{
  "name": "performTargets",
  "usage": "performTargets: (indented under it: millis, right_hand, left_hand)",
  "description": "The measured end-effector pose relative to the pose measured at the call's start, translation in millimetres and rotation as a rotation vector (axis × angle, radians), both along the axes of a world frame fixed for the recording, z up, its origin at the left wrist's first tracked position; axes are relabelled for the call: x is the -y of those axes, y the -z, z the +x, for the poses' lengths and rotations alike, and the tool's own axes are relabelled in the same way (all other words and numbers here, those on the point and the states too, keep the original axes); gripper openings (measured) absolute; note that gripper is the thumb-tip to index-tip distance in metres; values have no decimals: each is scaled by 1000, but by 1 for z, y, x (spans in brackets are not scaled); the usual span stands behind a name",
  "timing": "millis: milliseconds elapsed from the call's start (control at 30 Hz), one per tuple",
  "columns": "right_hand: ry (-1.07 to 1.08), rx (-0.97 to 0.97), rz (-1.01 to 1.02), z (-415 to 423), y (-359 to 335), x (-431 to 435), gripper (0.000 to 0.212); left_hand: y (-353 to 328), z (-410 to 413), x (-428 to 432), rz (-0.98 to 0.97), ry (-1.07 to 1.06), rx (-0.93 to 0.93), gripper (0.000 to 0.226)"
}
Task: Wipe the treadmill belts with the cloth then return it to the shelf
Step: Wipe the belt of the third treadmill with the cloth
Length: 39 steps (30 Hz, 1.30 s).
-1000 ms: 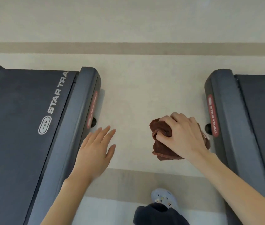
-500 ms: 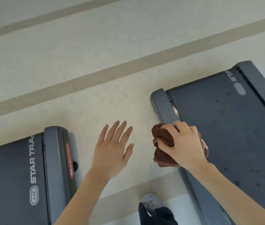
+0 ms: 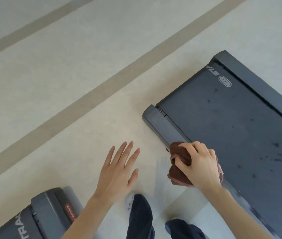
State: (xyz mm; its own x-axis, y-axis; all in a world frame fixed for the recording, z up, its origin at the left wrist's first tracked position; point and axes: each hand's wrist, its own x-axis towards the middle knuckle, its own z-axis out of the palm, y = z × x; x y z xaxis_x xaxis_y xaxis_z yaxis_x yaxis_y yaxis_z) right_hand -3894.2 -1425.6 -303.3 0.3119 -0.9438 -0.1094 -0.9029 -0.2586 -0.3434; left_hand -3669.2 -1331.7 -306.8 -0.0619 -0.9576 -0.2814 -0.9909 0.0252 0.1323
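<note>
Your right hand (image 3: pixel 200 166) is curled round the bunched brown cloth (image 3: pixel 180 156), fingers and thumb closed on it. The cloth bulges out to the left of the palm. Hand and cloth are over the near side rail (image 3: pixel 164 128) of the right treadmill. Whether the cloth touches the rail cannot be told.

Your left hand (image 3: pixel 117 175) is spread flat with straight fingers. It holds nothing, hangs over the floor (image 3: pixel 67 100) between the two machines, and is well apart from either belt.

The governing relation: the right belt (image 3: pixel 237 128) lies immediately to the right of the cloth, across the rail. Its long axis runs from upper left to lower right in the view, and its end edge is ahead of the hand. The right hand is plainly the nearer one. Dark specks (image 3: pixel 274 152) show on the belt surface to the right of the hand.

Judgement: no cloth is on this belt yet. The next move calls for a short shift rightward over the rail, then strokes along the long axis.

The left treadmill (image 3: pixel 50 213) shows only its end corner, bottom left. No shelf is in view.
</note>
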Motion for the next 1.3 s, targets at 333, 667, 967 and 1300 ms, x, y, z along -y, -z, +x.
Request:
performTargets:
  millis: [333, 667, 967, 1300]
  right_hand:
    - [197, 1, -25, 4, 30, 76, 39]
    - [377, -24, 62, -17, 119, 189, 35]
    - [513, -45, 54, -8, 254, 266, 32]
    - [489, -165, -202, -7, 436, 292, 34]
  left_hand:
    - [32, 34, 134, 17, 239, 32, 52]
    - [99, 14, 285, 84, 385, 19, 53]
    - [226, 4, 369, 102, 477, -19, 55]
    - [407, -6, 404, 65, 559, -111, 57]
